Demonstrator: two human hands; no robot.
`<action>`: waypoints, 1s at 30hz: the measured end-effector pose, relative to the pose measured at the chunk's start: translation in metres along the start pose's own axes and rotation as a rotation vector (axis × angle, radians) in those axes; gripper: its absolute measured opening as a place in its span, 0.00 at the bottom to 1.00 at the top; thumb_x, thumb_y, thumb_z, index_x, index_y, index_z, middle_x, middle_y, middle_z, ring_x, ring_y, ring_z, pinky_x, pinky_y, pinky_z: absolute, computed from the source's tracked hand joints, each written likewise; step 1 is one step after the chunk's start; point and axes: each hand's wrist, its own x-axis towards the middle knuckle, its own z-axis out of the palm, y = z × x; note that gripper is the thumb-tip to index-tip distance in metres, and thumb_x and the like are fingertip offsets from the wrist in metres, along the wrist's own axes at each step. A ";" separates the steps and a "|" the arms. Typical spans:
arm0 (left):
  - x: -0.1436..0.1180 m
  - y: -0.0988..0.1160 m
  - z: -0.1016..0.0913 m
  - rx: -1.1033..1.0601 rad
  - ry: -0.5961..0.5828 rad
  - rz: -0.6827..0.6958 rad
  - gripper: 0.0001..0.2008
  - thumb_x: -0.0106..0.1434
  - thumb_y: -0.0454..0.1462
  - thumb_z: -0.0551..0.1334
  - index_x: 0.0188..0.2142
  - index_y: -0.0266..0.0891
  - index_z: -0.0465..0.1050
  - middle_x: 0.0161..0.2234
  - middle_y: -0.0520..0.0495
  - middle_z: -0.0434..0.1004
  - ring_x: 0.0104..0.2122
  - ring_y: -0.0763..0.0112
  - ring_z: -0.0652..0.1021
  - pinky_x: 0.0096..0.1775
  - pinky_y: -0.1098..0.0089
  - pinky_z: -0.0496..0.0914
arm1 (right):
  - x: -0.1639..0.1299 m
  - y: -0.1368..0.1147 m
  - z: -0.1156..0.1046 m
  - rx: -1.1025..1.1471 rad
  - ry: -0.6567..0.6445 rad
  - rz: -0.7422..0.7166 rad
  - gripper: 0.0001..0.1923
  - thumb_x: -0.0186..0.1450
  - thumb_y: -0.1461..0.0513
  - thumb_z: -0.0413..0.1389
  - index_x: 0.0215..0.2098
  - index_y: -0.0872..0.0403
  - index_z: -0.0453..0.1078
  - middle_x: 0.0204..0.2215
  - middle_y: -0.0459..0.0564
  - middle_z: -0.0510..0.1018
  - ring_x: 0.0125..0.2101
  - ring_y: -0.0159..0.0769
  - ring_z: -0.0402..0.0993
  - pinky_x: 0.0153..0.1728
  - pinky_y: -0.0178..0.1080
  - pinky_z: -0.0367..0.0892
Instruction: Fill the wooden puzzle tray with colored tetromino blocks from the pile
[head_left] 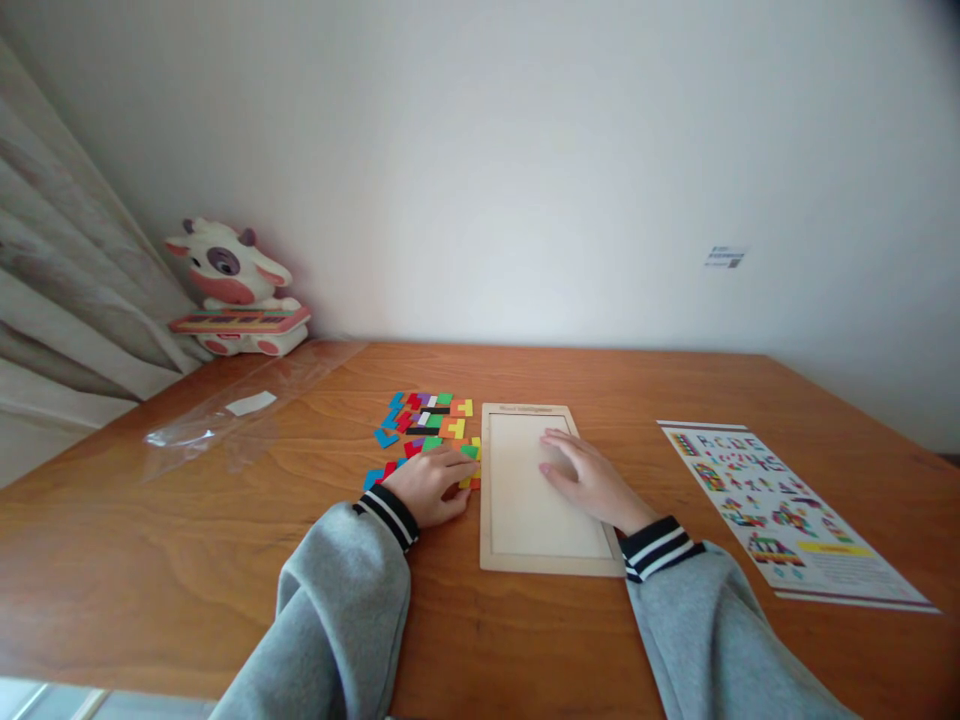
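Going left to right from my remote view. Far left edge: pale pleated curtain, soft folds, cut off by the frame. Upper left: glossy white-and-pink cow figurine against the plain white wall, holding a flat striped bar; detail on the bar is too small to read. Below it, a crinkled clear plastic bag with a white label lies flat on the polished brown wood-grain table.

Left of centre: a loose cluster of flat, blocky coloured puzzle pieces, tetromino-like shapes in blue, red, orange, green, yellow, purple and black. Left hand rests palm down on the near edge of that cluster, fingers together and curled over a few pieces by the tray's left rim. I can't tell if it actually grips one; the pieces under it are hidden.

Centre: pale rectangular wooden puzzle tray, raised rim, smooth bare recess, engraved text at the top edge unreadable. Right hand lies flat in the recess, fingers slightly apart, holding nothing. Both grey fleece sleeves have black-and-white striped cuffs, cut off at the bottom.

Right: glossy printed pattern sheet with colourful figures, too small to make out. Small barcode sticker on the wall, upper right.
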 end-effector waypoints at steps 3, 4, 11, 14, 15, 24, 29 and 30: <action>0.000 0.000 0.002 0.018 0.022 0.004 0.17 0.58 0.31 0.57 0.47 0.37 0.75 0.41 0.43 0.80 0.39 0.64 0.79 0.43 0.64 0.76 | 0.000 -0.001 -0.001 -0.006 -0.002 -0.001 0.20 0.67 0.55 0.53 0.55 0.53 0.68 0.58 0.57 0.71 0.59 0.45 0.65 0.61 0.53 0.60; 0.000 0.000 0.003 0.027 0.027 -0.008 0.18 0.58 0.30 0.57 0.48 0.37 0.74 0.40 0.43 0.80 0.38 0.64 0.79 0.42 0.65 0.76 | 0.000 -0.002 -0.001 -0.010 -0.001 -0.001 0.20 0.67 0.55 0.53 0.55 0.54 0.68 0.58 0.57 0.71 0.59 0.45 0.66 0.61 0.53 0.60; -0.004 -0.009 0.009 0.075 0.014 -0.036 0.16 0.63 0.29 0.53 0.46 0.38 0.76 0.36 0.44 0.80 0.36 0.66 0.79 0.40 0.66 0.76 | 0.000 -0.002 0.000 -0.014 0.002 -0.002 0.20 0.67 0.55 0.53 0.55 0.54 0.68 0.57 0.58 0.71 0.59 0.46 0.66 0.61 0.54 0.60; -0.004 -0.010 0.009 0.070 0.039 -0.033 0.15 0.66 0.30 0.52 0.43 0.40 0.77 0.37 0.44 0.81 0.39 0.65 0.78 0.42 0.65 0.76 | 0.000 -0.001 0.001 -0.004 0.016 -0.005 0.20 0.66 0.55 0.53 0.55 0.53 0.68 0.57 0.58 0.72 0.59 0.46 0.66 0.61 0.55 0.61; -0.003 -0.007 0.009 0.066 0.079 -0.049 0.14 0.67 0.31 0.53 0.42 0.41 0.78 0.37 0.45 0.81 0.39 0.65 0.78 0.42 0.64 0.76 | 0.000 -0.002 0.000 0.001 0.022 -0.010 0.20 0.66 0.55 0.53 0.55 0.53 0.68 0.57 0.57 0.72 0.58 0.46 0.67 0.60 0.54 0.61; 0.016 0.054 0.016 -0.272 0.104 0.082 0.09 0.68 0.35 0.59 0.38 0.40 0.79 0.36 0.46 0.81 0.35 0.71 0.78 0.40 0.70 0.74 | 0.002 -0.015 -0.007 -0.043 0.084 -0.023 0.15 0.66 0.58 0.54 0.51 0.50 0.70 0.50 0.53 0.77 0.52 0.45 0.71 0.55 0.52 0.63; 0.014 0.059 0.010 -0.395 -0.017 0.103 0.11 0.64 0.41 0.63 0.42 0.37 0.78 0.37 0.43 0.82 0.36 0.67 0.79 0.42 0.67 0.75 | 0.001 -0.013 -0.005 -0.026 0.061 -0.034 0.16 0.66 0.59 0.54 0.51 0.51 0.69 0.49 0.54 0.77 0.51 0.44 0.72 0.55 0.49 0.63; 0.014 0.059 0.008 -0.395 -0.029 0.078 0.12 0.65 0.41 0.62 0.44 0.37 0.77 0.36 0.43 0.82 0.36 0.67 0.79 0.42 0.66 0.75 | 0.001 -0.013 -0.005 -0.028 0.056 -0.037 0.16 0.66 0.59 0.54 0.52 0.51 0.69 0.49 0.53 0.77 0.51 0.44 0.72 0.54 0.49 0.63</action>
